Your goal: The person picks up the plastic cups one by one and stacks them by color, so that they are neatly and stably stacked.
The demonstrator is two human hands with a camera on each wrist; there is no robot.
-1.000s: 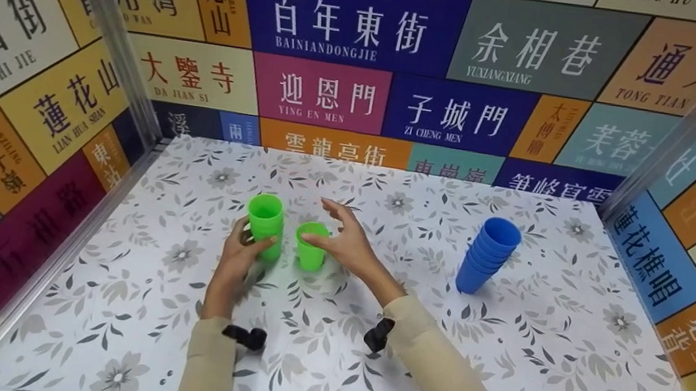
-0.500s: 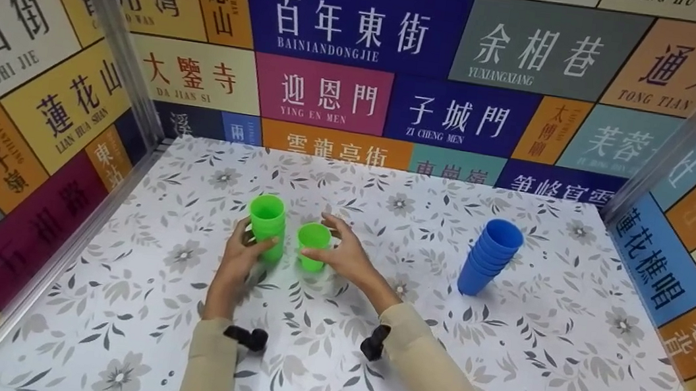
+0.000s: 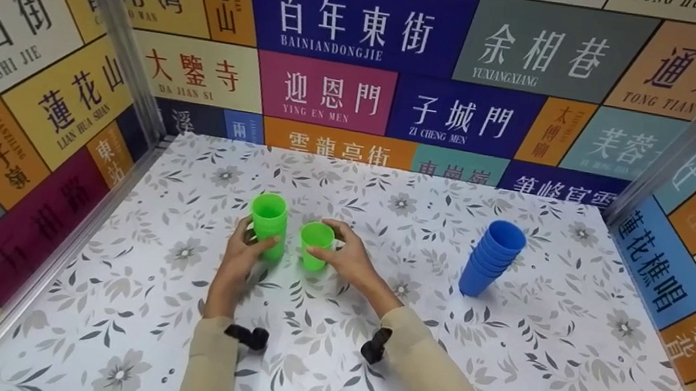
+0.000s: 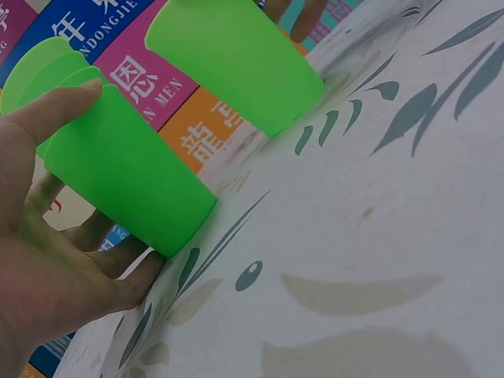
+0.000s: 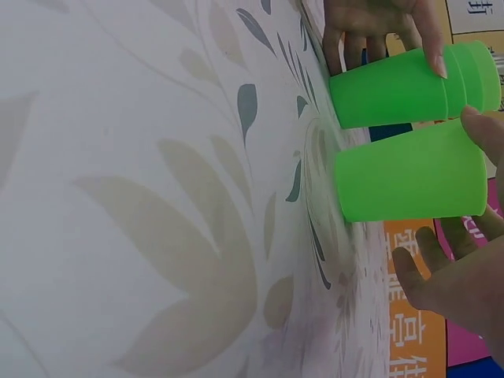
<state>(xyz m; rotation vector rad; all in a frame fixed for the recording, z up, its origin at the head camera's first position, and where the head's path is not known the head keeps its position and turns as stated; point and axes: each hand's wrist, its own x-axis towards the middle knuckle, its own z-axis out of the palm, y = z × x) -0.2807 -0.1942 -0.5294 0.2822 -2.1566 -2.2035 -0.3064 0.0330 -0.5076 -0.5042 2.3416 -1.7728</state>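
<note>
On the left of the table, my left hand (image 3: 240,259) grips a stack of green cups (image 3: 269,219) standing upright. In the left wrist view the thumb lies across the upper part of the stack (image 4: 126,157), with the fingers round its far side. Just right of it stands a single green cup (image 3: 315,245). My right hand (image 3: 350,255) holds that cup near the rim, thumb in front and forefinger behind. The right wrist view shows this cup (image 5: 413,175) with its base down on the cloth, the thumb at its rim and the lower fingers spread away from it.
A leaning-looking stack of several blue cups (image 3: 491,259) stands to the right on the flower-patterned tablecloth (image 3: 407,362). Walls with coloured Chinese-lettered panels (image 3: 356,20) enclose the back and sides. Clear posts rise at the corners.
My right hand has come down and left onto the single green cup, its fingers closing round the rim. The left hand stays on its stack; the blue stack has not moved.
</note>
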